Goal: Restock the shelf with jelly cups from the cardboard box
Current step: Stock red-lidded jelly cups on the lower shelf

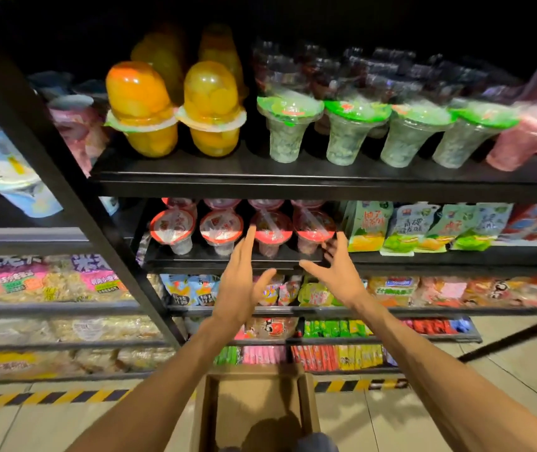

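Head view: both hands reach toward the red-lidded jelly cups (272,231) on the middle shelf (228,256). Left hand (241,282) and right hand (332,272) are spread, fingers straight, palms facing each other, holding nothing, probably to straighten the front row. Cups are clear, tapered, red foil tops, four across. Box (254,409) sits on the floor below, seemingly empty.

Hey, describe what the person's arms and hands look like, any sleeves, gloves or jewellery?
Both forearms are bare, with no sleeves in view. The left hand and right hand wear no gloves, and no rings, watch or bracelet show on them.
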Demonstrator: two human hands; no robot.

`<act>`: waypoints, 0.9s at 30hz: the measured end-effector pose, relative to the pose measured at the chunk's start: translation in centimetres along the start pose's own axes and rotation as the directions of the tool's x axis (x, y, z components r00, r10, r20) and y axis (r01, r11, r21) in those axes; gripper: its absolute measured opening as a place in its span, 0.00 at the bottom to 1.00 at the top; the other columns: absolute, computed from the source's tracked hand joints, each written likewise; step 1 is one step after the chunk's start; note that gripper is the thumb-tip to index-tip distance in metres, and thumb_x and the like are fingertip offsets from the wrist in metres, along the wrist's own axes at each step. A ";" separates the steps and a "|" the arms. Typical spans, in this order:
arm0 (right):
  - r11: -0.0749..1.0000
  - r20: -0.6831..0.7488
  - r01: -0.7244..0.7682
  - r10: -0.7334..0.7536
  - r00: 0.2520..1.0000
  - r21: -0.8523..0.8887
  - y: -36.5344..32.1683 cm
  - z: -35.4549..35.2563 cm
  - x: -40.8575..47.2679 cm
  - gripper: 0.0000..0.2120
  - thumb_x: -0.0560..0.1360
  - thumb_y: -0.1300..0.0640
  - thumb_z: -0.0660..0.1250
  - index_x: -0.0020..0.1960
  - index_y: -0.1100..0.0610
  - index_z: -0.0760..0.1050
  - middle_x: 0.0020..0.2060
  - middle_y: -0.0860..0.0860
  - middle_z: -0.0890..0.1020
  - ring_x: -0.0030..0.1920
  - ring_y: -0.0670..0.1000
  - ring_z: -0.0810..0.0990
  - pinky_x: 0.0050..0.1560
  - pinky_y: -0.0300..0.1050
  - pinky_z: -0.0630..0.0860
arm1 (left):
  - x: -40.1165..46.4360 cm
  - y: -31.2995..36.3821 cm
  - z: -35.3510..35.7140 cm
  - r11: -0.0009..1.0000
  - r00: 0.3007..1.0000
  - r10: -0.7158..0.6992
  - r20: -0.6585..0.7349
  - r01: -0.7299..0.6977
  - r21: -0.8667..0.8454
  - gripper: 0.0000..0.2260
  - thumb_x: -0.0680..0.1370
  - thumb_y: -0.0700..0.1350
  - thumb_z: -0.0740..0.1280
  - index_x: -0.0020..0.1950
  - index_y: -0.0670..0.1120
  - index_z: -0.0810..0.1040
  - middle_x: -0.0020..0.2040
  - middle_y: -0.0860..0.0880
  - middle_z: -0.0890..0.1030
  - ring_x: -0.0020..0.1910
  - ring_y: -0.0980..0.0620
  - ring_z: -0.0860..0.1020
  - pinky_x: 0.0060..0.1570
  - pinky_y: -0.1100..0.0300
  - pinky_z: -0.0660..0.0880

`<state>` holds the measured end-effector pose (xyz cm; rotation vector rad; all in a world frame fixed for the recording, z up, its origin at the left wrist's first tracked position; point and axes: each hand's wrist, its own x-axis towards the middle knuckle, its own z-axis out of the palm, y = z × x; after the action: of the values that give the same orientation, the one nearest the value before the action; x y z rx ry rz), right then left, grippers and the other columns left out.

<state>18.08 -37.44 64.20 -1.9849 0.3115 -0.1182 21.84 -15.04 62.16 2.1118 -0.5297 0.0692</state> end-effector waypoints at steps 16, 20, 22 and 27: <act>0.936 -0.041 -0.024 0.011 0.999 -0.352 3.1 -1.7 6.5 0.39 0.65 0.17 0.65 0.56 0.50 0.77 0.50 0.52 0.82 0.47 0.50 0.82 0.48 0.51 0.82 | 4.4 4.3 2.0 0.949 0.955 -0.276 -0.105 0.288 0.130 0.19 0.82 0.60 0.66 0.60 0.46 0.69 0.52 0.47 0.71 0.45 0.46 0.72 0.51 0.45 0.74; 0.941 -0.084 -0.033 0.005 0.996 -0.338 -1.7 -1.6 3.0 0.31 0.72 0.31 0.72 0.59 0.56 0.72 0.54 0.53 0.74 0.52 0.50 0.76 0.52 0.47 0.77 | 4.0 4.0 2.1 0.973 0.971 -0.220 -0.096 0.225 0.048 0.12 0.82 0.55 0.66 0.57 0.48 0.70 0.47 0.48 0.71 0.42 0.52 0.70 0.46 0.49 0.70; 0.935 -0.067 -0.032 0.009 0.998 -0.354 -2.0 -1.8 2.4 0.29 0.75 0.39 0.74 0.62 0.58 0.69 0.55 0.54 0.70 0.53 0.51 0.73 0.52 0.45 0.72 | 3.7 4.1 2.4 0.970 0.966 -0.243 -0.093 0.244 -0.003 0.11 0.83 0.52 0.64 0.62 0.49 0.71 0.47 0.48 0.73 0.44 0.49 0.72 0.52 0.45 0.73; 0.946 -0.014 -0.007 0.002 1.000 -0.324 -2.1 -2.2 2.3 0.27 0.77 0.41 0.72 0.65 0.58 0.69 0.56 0.53 0.71 0.54 0.49 0.73 0.52 0.42 0.69 | 3.6 4.6 3.0 0.942 0.939 -0.337 -0.064 0.335 -0.038 0.25 0.82 0.55 0.64 0.74 0.43 0.66 0.68 0.40 0.72 0.68 0.38 0.71 0.68 0.40 0.71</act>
<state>20.20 -39.15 66.87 -2.3104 0.3628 -0.0810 22.82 -20.91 65.00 2.1361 -0.1220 -0.0592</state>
